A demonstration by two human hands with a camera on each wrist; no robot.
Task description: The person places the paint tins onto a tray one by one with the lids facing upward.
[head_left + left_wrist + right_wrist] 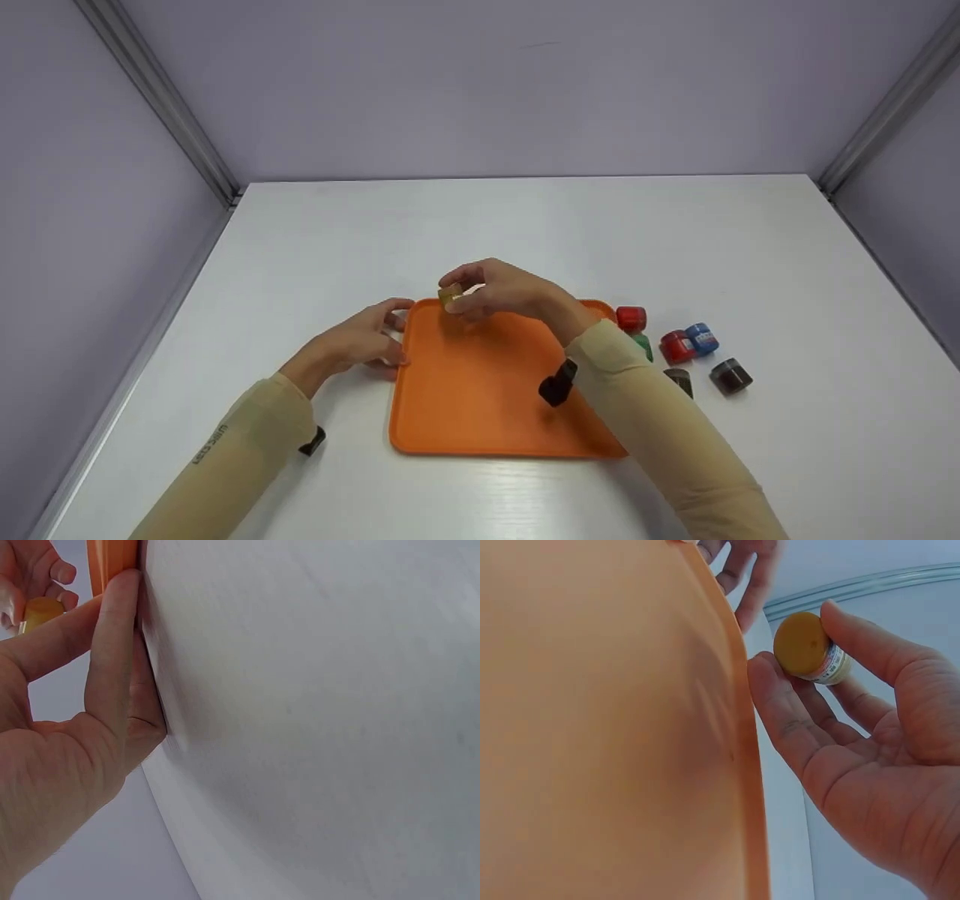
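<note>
So I've got a plain white table [525, 225] in front of me, with pale purple walls closing it in on three sides. Sitting flat on it toward my side is an orange tray [480, 390]. Just off the tray's right edge there's a loose bunch of little jars right on the tabletop: a red-lidded one [631, 318], a green one [643, 345] mostly hidden, another red one [676, 346] touching a blue one [702, 338], plus two dark brown ones [730, 375] [679, 379] nearer me.

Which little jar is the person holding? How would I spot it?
Find the orange tray on the white table. Over its far edge, the right hand pinches a small jar. It is the only yellow one; the other jars sit right of the tray.
</note>
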